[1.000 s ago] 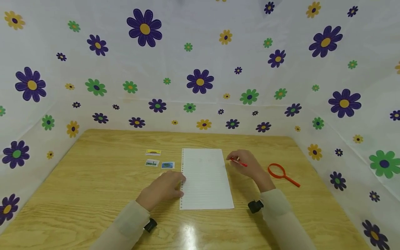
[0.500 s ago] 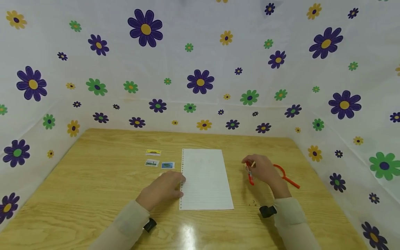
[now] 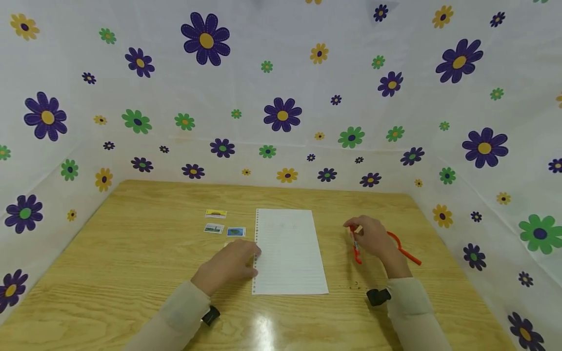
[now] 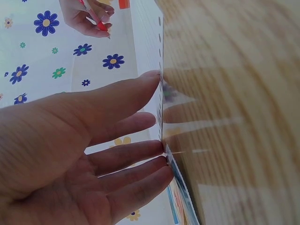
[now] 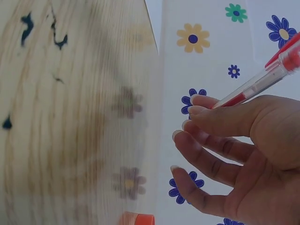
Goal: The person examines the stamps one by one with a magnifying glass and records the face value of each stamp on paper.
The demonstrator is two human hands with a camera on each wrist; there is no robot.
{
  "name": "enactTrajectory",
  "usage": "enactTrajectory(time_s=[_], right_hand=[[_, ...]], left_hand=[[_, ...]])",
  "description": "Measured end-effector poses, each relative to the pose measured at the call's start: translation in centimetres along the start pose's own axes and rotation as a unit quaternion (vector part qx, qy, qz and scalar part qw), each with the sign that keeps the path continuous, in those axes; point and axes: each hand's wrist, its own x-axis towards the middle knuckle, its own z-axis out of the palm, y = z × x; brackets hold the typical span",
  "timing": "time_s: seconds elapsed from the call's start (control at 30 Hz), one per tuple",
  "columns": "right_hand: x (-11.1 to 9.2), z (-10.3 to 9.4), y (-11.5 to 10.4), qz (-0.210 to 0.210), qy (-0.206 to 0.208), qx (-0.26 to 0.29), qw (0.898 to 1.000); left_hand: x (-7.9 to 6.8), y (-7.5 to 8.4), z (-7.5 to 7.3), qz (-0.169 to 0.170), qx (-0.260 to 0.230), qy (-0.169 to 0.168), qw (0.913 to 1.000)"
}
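A ruled loose-leaf sheet (image 3: 290, 253) with holes along its left edge lies on the table. My left hand (image 3: 230, 263) rests at that edge; thumb and fingertips touch it in the left wrist view. Right of the sheet, my right hand (image 3: 371, 239) is raised above the table. It pinches a red pen (image 3: 356, 251) between thumb and forefinger, its other fingers loosely bent. A clear barrel with red ink shows on the pen (image 5: 260, 84) in the right wrist view. Faint marks appear near the top of the sheet, too small to read.
Small picture cards (image 3: 236, 232) lie left of the sheet, one mostly hidden by my left hand. A red magnifying glass (image 3: 410, 257) is partly behind my right wrist. Dark specks (image 3: 354, 286) dot the table. A flowered white cloth (image 3: 246, 97) surrounds the table's far sides.
My right hand has moved right, away from the sheet's edge, and the pen has swung to a steeper angle. The dark specks came into view. My left hand stayed put.
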Motion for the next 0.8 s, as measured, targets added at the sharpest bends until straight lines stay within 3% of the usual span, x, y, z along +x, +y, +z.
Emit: enactTrajectory(time_s=[0.43, 0.8], right_hand=[[-0.24, -0.06, 0.65, -0.014, -0.006, -0.028, 0.999], [-0.43, 0.08, 0.90, -0.003, -0.026, -0.047, 0.999]], left_hand=[[0.12, -0.02, 0.00, 0.003, 0.000, 0.001, 1.0000], [0.04, -0.01, 0.06, 0.005, -0.009, 0.003, 0.9999]])
